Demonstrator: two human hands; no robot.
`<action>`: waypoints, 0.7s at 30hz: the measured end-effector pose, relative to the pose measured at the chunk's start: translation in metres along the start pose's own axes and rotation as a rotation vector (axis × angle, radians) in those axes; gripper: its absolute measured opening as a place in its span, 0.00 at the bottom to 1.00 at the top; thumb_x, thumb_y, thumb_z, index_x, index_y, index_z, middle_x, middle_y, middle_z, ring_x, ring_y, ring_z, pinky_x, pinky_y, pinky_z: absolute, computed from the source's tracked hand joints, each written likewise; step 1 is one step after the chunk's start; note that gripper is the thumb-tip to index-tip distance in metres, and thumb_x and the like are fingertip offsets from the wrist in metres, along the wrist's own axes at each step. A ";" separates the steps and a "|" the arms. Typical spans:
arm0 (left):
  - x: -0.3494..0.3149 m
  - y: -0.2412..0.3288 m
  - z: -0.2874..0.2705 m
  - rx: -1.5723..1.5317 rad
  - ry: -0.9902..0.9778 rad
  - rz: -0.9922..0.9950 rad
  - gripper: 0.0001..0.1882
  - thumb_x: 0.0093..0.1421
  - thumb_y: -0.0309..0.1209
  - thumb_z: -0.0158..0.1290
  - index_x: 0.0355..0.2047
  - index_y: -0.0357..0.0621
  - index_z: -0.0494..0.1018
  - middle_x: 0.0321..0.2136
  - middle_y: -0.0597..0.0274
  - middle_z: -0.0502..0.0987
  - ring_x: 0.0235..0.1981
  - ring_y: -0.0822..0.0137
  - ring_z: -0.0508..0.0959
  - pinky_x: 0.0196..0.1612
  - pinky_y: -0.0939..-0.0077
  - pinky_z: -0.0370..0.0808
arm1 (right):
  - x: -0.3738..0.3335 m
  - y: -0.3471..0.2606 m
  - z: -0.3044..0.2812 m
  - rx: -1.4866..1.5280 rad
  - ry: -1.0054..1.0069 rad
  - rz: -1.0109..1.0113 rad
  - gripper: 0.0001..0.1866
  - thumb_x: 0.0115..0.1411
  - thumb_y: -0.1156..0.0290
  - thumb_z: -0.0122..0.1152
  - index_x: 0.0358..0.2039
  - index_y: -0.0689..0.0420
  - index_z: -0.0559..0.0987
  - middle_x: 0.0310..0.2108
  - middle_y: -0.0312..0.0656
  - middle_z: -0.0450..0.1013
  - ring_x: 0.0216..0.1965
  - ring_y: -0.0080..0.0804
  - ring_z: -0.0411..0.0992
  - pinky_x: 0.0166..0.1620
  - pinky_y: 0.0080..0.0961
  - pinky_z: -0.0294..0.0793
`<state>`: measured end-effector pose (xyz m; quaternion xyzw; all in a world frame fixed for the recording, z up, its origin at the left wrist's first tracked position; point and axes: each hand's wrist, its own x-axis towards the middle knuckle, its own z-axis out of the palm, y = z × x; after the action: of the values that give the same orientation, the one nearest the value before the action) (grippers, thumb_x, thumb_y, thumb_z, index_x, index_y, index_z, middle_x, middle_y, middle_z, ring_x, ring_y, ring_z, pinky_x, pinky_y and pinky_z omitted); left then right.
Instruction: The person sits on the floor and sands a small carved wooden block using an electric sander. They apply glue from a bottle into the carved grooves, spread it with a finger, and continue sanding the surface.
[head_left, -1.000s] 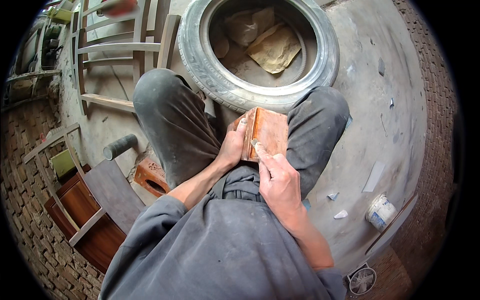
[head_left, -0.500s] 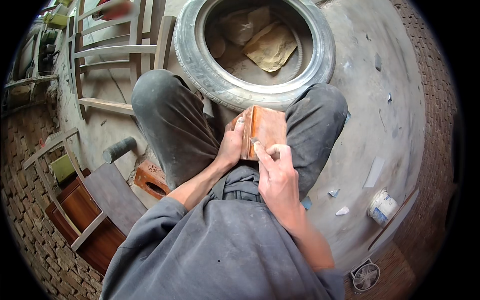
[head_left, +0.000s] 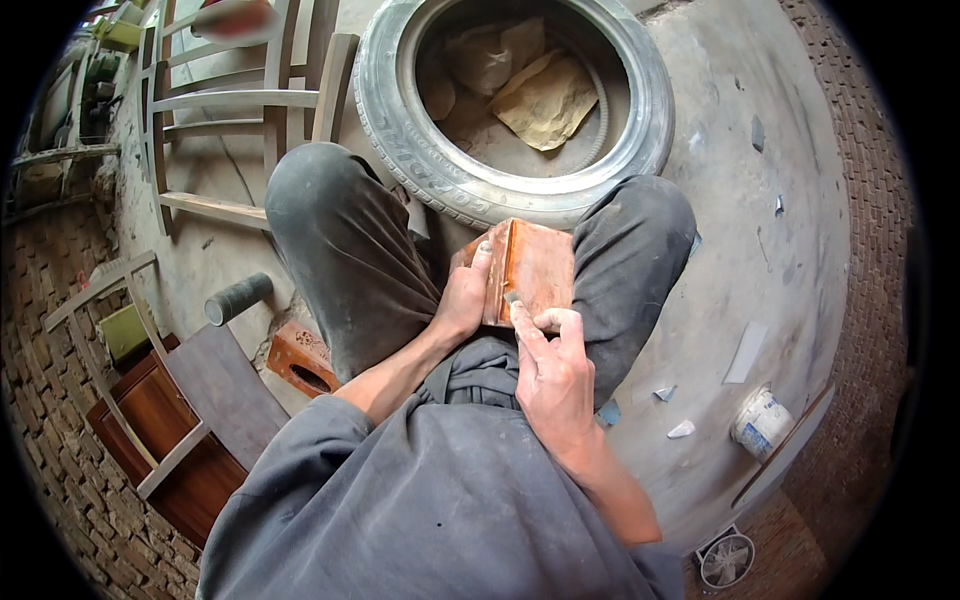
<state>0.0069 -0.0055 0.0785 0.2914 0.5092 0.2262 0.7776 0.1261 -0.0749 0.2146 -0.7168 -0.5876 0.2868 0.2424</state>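
Note:
A reddish-brown wooden block or box (head_left: 540,265), its top face worn pale and streaked, rests between my thighs with an orange-toned edge facing left. My left hand (head_left: 464,298) grips its left side, thumb laid upward along that side. Over the near end, my right hand (head_left: 552,365) pinches a small flat grey piece (head_left: 513,297), perhaps a scraper tip, set against the block close to the orange edge. Most of that piece is hidden by my fingers, so its exact kind is unclear.
Just beyond my knees lies a dusty tire (head_left: 480,205) with yellowish sandpaper-like sheets (head_left: 545,100) inside. Wooden chair frames (head_left: 235,98) stand far left. An orange-brown piece with an oval hole (head_left: 300,355) sits by my left thigh; a white tub (head_left: 763,424) is at right.
The grey piece in my right hand has shifted slightly toward me along the block's edge. My left hand keeps its grip, and the whole view has tilted a little.

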 end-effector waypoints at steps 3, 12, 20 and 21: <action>0.001 0.005 0.004 -0.022 0.006 0.070 0.26 0.80 0.41 0.34 0.57 0.32 0.73 0.44 0.59 0.81 0.43 0.75 0.79 0.47 0.75 0.78 | 0.011 0.004 0.008 0.000 0.017 0.000 0.21 0.60 0.86 0.62 0.54 0.57 0.82 0.39 0.47 0.68 0.29 0.43 0.76 0.34 0.39 0.74; 0.001 0.007 0.003 0.022 0.022 0.092 0.24 0.79 0.39 0.36 0.56 0.32 0.73 0.43 0.60 0.81 0.42 0.74 0.79 0.46 0.74 0.78 | 0.014 0.004 0.006 -0.005 0.028 0.009 0.19 0.61 0.84 0.63 0.52 0.57 0.83 0.38 0.46 0.68 0.32 0.44 0.76 0.35 0.39 0.76; -0.001 0.011 0.009 -0.090 -0.014 0.167 0.23 0.79 0.39 0.37 0.58 0.32 0.72 0.44 0.60 0.81 0.41 0.74 0.79 0.46 0.74 0.78 | 0.010 0.006 0.004 0.004 0.019 0.007 0.18 0.61 0.84 0.62 0.52 0.58 0.83 0.38 0.46 0.68 0.32 0.43 0.76 0.34 0.40 0.75; -0.002 0.010 0.008 -0.065 -0.006 0.155 0.23 0.79 0.39 0.37 0.57 0.32 0.73 0.43 0.60 0.81 0.41 0.74 0.79 0.45 0.75 0.78 | 0.015 0.006 0.004 0.014 0.028 -0.006 0.19 0.61 0.84 0.62 0.52 0.58 0.83 0.38 0.46 0.68 0.31 0.43 0.76 0.34 0.40 0.75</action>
<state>0.0128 -0.0012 0.0886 0.3053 0.4752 0.3012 0.7683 0.1293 -0.0609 0.2056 -0.7173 -0.5842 0.2800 0.2565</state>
